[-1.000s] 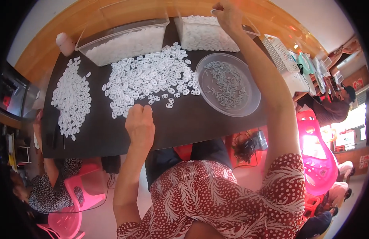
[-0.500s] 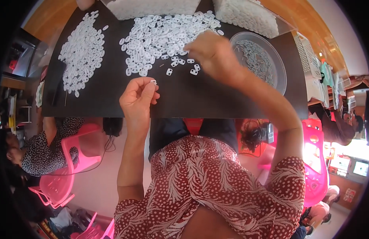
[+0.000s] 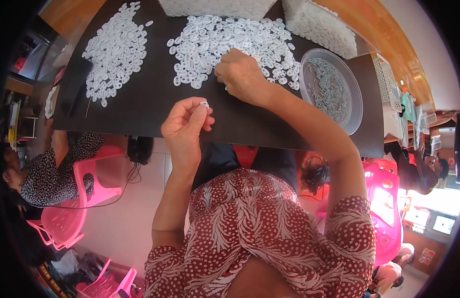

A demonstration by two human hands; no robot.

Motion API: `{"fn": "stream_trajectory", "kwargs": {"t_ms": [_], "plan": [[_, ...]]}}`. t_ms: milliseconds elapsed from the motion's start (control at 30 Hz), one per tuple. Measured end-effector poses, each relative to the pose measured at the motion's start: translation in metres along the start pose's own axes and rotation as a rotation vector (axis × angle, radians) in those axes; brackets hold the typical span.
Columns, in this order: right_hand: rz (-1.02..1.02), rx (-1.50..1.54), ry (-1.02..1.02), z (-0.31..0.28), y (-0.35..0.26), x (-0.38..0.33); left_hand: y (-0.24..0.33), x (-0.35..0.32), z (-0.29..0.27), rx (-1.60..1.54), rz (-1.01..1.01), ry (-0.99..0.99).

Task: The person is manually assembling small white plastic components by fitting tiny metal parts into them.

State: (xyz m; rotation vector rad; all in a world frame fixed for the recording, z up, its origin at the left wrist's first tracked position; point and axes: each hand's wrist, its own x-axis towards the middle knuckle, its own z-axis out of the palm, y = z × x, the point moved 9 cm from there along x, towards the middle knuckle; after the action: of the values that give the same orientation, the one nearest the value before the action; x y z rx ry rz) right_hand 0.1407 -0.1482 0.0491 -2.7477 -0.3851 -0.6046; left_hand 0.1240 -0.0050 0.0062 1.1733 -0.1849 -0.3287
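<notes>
While your left hand hangs at the near edge of the black table, its thumb and forefinger pinch one small white ring, held up just clear of the tabletop, the other fingers curled loosely behind it. Your right hand rests knuckles-up on the near rim of the big pile of white rings in the middle of the table, fingers bent down into the pieces; whether they grip anything you cannot tell, since the back of the hand hides the fingertips. A few loose rings lie on the black surface between the two hands, and the hands themselves are near each other but not touching. To your left, well apart from the big pile, a second pile of the same white rings is spread in a long patch. To your right, just beside your right forearm, stands a round clear bowl with a heap of thin pale pieces in it. At the far edge of the table two clear bins hold more white parts. Beyond the left end of the table a person in a dark spotted top sits on a pink chair; another pink chair stands at your right side.
</notes>
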Motion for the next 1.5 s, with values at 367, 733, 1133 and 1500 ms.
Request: {"fn": "stream_trajectory", "kwargs": {"t_ms": [367,733,1133,1500], "plan": [[0.160,0.404,-0.046,-0.035,-0.017,-0.019,-0.005,-0.003,0.005,-0.106,-0.098,0.026],[0.449,0.838,0.036,-0.061,-0.027,-0.056,0.012,-0.016,0.037,-0.071,-0.012,-0.076],[0.421,0.778,0.049,-0.064,-0.033,-0.058,0.017,-0.027,0.037,0.058,0.073,-0.055],[0.460,0.792,0.031,-0.057,-0.037,-0.060,0.029,-0.033,0.037,0.413,0.401,-0.047]]}}
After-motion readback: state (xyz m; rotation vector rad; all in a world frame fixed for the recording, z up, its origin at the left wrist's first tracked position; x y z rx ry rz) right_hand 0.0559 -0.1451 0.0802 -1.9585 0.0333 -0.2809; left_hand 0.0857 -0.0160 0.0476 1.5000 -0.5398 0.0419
